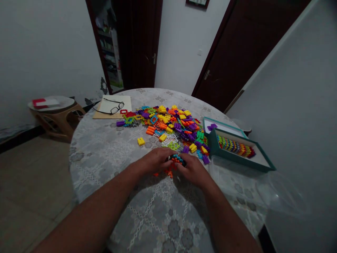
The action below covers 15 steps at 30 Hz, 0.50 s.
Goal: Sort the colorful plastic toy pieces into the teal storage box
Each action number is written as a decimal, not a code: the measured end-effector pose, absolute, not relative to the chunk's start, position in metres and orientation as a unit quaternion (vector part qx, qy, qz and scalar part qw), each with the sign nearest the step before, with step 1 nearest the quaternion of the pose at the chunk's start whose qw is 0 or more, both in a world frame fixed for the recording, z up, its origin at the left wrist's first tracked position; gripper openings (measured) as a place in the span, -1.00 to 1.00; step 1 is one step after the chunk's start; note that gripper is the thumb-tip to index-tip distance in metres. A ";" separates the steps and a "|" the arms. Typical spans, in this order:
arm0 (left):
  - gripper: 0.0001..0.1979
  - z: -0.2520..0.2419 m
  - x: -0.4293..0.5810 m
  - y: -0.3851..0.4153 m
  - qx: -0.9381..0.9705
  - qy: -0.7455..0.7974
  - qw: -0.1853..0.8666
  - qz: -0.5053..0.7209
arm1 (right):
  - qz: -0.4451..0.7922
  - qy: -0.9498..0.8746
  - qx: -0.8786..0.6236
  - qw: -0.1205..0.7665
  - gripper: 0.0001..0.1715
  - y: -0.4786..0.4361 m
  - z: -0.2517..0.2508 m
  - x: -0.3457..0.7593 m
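Observation:
My left hand (157, 160) and my right hand (193, 168) are both closed around a small stack of plastic building pieces (178, 160), blue, black and orange, gripped from either side. The fingers hide part of the stack. Just below it, loose orange pieces (169, 173) lie on the tablecloth. Beyond my hands spreads a large heap of colourful building pieces (168, 123) in yellow, orange, purple, green, blue, red and white. A yellow piece (141, 141) lies apart, to the left of the heap.
On the right, a green box (243, 160) holds rows of joined colourful pieces (235, 147); its lid (223, 123) carries a purple piece. A clear plastic container (237, 179) stands in front. Glasses (114, 109) rest on papers (123, 101) at far left. Behind the table (100, 154) are doors.

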<state>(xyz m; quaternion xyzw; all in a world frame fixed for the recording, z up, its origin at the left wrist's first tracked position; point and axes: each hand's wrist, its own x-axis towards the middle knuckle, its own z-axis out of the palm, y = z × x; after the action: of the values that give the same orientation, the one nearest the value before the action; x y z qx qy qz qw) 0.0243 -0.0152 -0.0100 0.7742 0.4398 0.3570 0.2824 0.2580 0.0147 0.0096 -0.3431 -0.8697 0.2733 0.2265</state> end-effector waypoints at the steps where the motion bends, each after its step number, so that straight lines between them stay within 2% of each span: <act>1: -0.63 -0.010 0.024 -0.015 0.773 0.439 0.284 0.359 | 0.286 -0.868 -0.340 0.221 -0.81 0.014 0.011 0.258; 5: -0.58 -0.007 0.025 -0.017 0.766 0.442 0.302 0.357 | 0.317 -0.853 -0.352 0.222 -0.75 0.013 0.015 0.260; 11: -0.53 0.000 0.026 -0.019 0.756 0.424 0.329 0.374 | 0.286 -0.853 -0.389 0.199 -0.73 0.015 0.027 0.266; 15: -0.57 -0.002 0.018 -0.012 0.769 0.447 0.262 0.374 | 0.278 -0.811 -0.462 0.226 -0.69 0.029 0.053 0.296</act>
<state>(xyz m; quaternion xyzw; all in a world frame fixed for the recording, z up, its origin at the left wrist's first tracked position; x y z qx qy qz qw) 0.0178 -0.0120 -0.0017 0.7691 0.4474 0.3738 0.2618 0.2958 0.0289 0.0525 -0.4624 -0.8112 0.2779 0.2256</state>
